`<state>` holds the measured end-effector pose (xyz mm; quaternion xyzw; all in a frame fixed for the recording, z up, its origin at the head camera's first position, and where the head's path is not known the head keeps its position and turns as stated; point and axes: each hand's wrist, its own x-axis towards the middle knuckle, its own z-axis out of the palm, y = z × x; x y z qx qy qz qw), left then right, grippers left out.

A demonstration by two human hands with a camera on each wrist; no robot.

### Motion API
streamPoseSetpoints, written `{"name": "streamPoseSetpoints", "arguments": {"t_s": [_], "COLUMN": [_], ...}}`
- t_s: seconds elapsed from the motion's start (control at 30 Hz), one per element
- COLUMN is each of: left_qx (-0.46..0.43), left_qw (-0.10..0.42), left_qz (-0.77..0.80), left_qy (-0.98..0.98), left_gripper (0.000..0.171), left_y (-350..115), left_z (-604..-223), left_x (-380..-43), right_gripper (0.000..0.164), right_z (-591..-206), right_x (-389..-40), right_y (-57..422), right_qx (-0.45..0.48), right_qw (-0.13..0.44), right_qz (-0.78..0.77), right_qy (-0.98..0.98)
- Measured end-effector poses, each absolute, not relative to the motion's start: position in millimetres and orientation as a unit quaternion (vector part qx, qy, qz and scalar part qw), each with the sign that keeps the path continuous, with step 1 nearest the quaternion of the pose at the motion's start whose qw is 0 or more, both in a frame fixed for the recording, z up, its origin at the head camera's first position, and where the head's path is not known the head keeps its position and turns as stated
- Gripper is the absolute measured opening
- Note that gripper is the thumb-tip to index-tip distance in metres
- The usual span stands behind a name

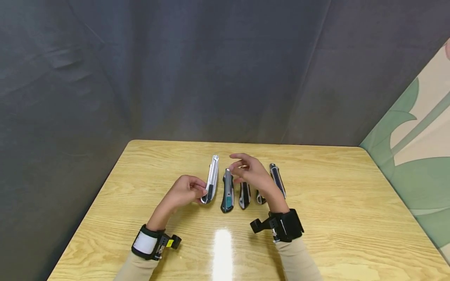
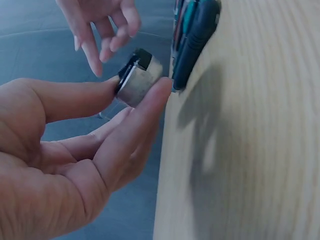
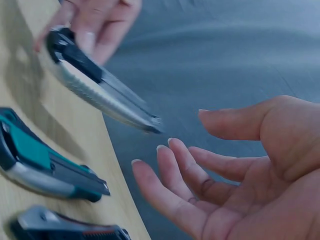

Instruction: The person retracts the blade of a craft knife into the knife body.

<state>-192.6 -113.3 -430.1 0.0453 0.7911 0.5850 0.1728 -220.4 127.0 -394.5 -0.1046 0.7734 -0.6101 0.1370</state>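
Note:
My left hand [image 1: 185, 190] pinches a silver utility knife [image 1: 212, 177] with a black slider near its lower end, thumb on one side and fingers on the other. In the right wrist view that silver knife [image 3: 105, 85] is tilted above the table, its tip toward my right hand [image 3: 240, 170]. The right hand's fingers are spread and slightly bent, with nothing between them. In the head view the right hand [image 1: 253, 171] hovers over a row of knives. Closest is a grey-and-black utility knife with a teal slider [image 1: 228, 199].
To its right lie a black-and-grey utility knife [image 1: 245, 195], another knife [image 1: 260, 198] mostly hidden by the right hand, and a dark one [image 1: 277, 179] farther right. All rest on a wooden table [image 1: 334, 187], with a dark curtain [image 1: 225, 70] behind its back edge.

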Motion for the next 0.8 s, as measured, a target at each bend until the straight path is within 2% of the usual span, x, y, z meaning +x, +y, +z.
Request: {"name": "streamPoseSetpoints", "arguments": {"t_s": [0.27,0.8], "left_qx": [0.021,-0.009], "left_qw": [0.212,0.214], "left_qz": [0.576,0.565], "left_qy": [0.789,0.797], "left_gripper": [0.017,0.015], "left_y": [-116,-120], "left_z": [-434,-445], "left_x": [-192,-194], "right_gripper": [0.042,0.041], "right_z": [-395,-394], "right_x": [-225,-225], "right_y": [138,141], "right_qx": [-0.089,-0.086], "right_qw": [0.123,0.115], "right_qz": [-0.611,-0.605], "right_qy": [0.777,0.783]}}
